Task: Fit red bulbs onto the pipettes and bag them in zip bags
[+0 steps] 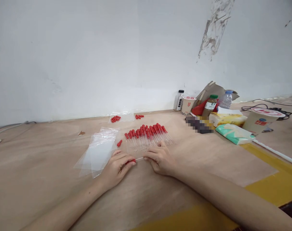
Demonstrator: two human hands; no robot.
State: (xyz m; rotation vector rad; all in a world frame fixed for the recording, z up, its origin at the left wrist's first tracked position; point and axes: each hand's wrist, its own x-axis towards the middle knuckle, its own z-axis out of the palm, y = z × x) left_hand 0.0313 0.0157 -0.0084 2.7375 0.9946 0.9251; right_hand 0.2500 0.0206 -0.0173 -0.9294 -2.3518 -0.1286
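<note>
My left hand (119,165) pinches a red rubber dropper bulb (133,160), most of it hidden by the fingers. A thin clear glass tube (140,158) spans the gap between my hands, its left end at the bulb. The other end lies in the closed fingers of my right hand (159,159). Just beyond the hands rests a row of droppers (146,134), red bulbs pointing away and clear tips toward me. One loose red bulb (119,143) lies beyond my left hand. Clear plastic zip bags (100,147) lie overlapped to the left.
Two groups of red bulbs (115,119) lie near the wall, by a clear bag (126,117). To the right stand a paper cup (188,105), bottles (210,106), tissue packs (234,133) and a large cup (260,123). Cables (263,106) lie behind them.
</note>
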